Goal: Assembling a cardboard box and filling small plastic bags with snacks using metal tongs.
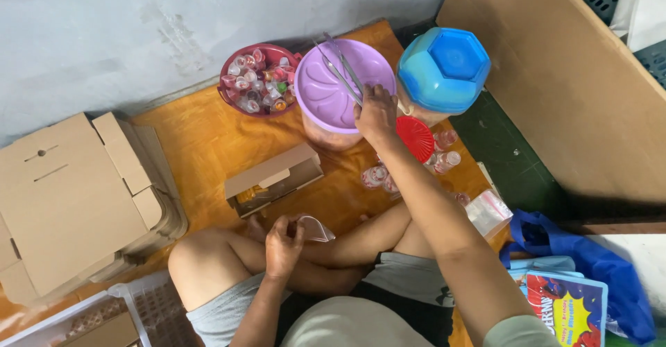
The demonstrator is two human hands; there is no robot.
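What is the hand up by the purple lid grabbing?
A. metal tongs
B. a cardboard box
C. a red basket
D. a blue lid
A: the right hand is closed on the metal tongs that lie across the purple lid, while the left hand holds a small clear bag.

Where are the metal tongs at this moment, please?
In the head view, the metal tongs lie on the purple lid, under the right hand, between the red bowl and blue lid.

Right hand (377,113) grips tongs (340,70) over purple lid (333,90).
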